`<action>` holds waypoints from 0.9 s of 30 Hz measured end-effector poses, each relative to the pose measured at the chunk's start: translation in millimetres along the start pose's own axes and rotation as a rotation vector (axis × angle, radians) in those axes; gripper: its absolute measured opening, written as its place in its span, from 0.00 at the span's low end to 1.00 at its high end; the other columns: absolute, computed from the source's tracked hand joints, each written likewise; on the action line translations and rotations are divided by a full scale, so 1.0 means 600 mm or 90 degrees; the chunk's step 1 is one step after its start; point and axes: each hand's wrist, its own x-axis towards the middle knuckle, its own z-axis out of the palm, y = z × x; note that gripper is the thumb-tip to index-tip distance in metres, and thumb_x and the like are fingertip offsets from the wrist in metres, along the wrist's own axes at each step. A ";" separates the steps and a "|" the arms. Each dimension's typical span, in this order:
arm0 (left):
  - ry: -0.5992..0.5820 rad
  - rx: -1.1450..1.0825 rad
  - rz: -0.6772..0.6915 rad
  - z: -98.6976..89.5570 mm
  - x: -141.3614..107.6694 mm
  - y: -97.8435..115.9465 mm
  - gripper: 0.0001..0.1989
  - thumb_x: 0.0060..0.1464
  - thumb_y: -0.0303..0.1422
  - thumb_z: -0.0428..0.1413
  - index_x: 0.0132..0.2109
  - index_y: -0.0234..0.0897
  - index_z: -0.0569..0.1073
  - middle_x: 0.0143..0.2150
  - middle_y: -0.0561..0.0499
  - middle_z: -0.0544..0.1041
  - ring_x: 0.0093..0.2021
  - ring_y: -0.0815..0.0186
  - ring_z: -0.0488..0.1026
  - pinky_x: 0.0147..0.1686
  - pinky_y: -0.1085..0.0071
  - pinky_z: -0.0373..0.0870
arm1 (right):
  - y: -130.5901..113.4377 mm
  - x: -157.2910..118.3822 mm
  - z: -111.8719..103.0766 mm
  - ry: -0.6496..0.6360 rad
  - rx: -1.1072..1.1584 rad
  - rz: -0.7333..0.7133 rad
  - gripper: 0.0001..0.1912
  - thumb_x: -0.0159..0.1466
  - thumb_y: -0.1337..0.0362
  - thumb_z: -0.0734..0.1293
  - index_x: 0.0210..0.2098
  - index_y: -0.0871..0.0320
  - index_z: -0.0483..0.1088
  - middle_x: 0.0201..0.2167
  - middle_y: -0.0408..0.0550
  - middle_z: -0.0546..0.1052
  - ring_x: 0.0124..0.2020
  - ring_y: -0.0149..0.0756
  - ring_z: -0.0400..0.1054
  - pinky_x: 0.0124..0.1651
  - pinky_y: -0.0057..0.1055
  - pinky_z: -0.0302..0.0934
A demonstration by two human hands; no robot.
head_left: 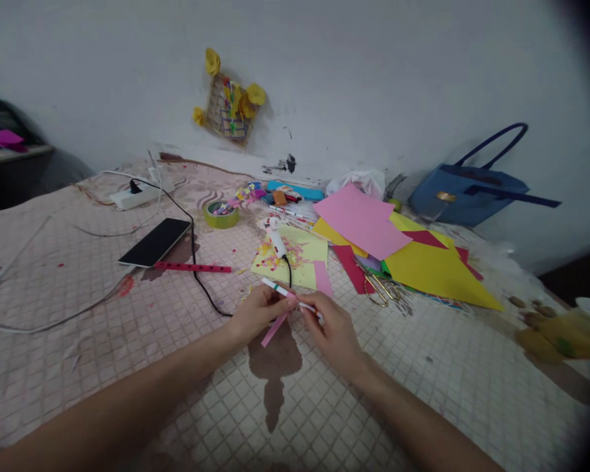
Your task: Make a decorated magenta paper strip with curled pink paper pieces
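Observation:
A slim white pen with a green band [274, 287] is held crosswise between my two hands over the table. A narrow pink paper strip [274, 331] is wrapped partly around it, and its loose end hangs down toward me. My left hand [255, 313] pinches the pen and strip with thumb and fingers. My right hand [333, 328] closes on the pen's other end, its fingertips beside the wrapped paper. Just beyond lies a white glue gun [277, 244] on a pale yellow sheet [307, 246] strewn with small pink and yellow paper bits.
Gold-handled scissors [381, 288] lie by stacked coloured paper [361, 219]. On the left are a phone [156, 242], a red patterned strip [194, 267], a power strip [140, 193] and trailing cables. A green tape roll [221, 215] and a blue handbag [467, 193] stand farther back.

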 end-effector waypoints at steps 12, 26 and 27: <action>-0.072 -0.078 0.007 -0.002 0.005 -0.006 0.15 0.46 0.36 0.61 0.40 0.33 0.69 0.31 0.51 0.73 0.31 0.69 0.70 0.33 0.73 0.65 | 0.004 0.005 0.009 -0.017 0.345 0.241 0.09 0.63 0.58 0.60 0.33 0.57 0.63 0.23 0.38 0.66 0.17 0.23 0.57 0.19 0.23 0.51; 0.013 -0.059 -0.047 0.005 -0.001 0.005 0.16 0.44 0.40 0.61 0.29 0.33 0.66 0.23 0.58 0.65 0.21 0.77 0.58 0.21 0.79 0.52 | 0.009 0.003 0.003 0.069 -0.031 0.078 0.07 0.64 0.66 0.58 0.39 0.57 0.67 0.31 0.43 0.74 0.30 0.30 0.67 0.32 0.25 0.58; 0.015 -0.058 -0.051 0.005 -0.001 0.005 0.16 0.43 0.40 0.62 0.29 0.33 0.66 0.22 0.58 0.64 0.21 0.78 0.57 0.21 0.79 0.52 | 0.009 0.003 0.003 0.067 -0.054 0.064 0.08 0.64 0.66 0.58 0.40 0.57 0.67 0.32 0.44 0.74 0.31 0.30 0.68 0.33 0.25 0.59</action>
